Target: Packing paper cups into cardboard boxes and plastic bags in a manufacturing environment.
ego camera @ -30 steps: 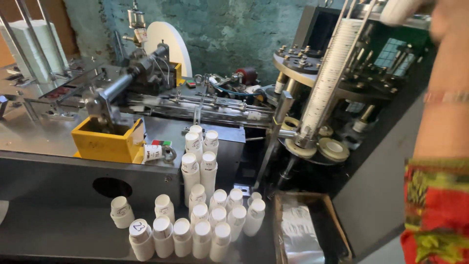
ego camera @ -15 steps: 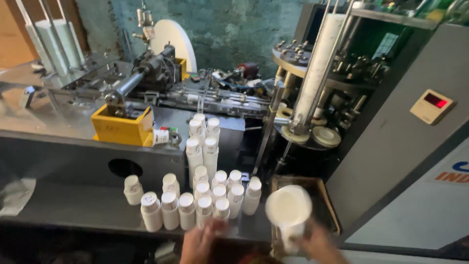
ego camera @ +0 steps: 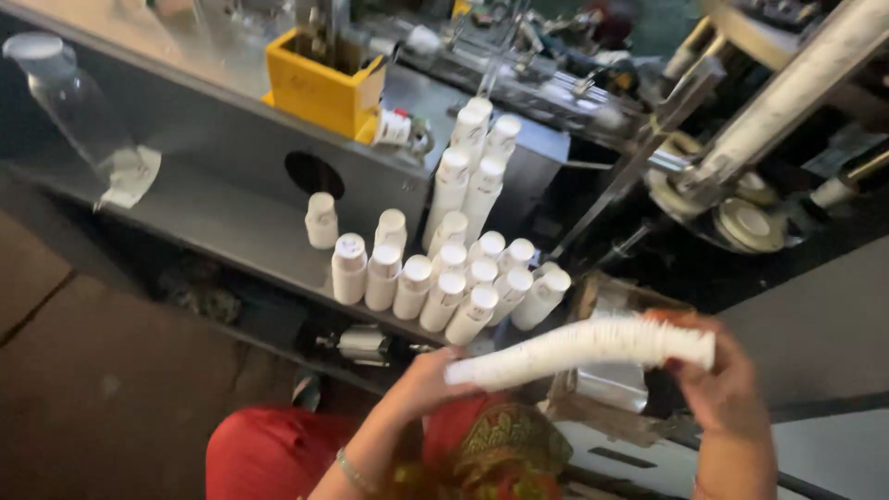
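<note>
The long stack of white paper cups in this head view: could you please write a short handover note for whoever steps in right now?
Left hand has its grip on the narrow end of the stack of white paper cups; right hand has the wide end. The stack lies roughly level, above a lined box.
Done: many short cup stacks stand upside down on the grey metal shelf, taller ones behind, beside the yellow box.
Left: the held stack is not yet set down.
</note>
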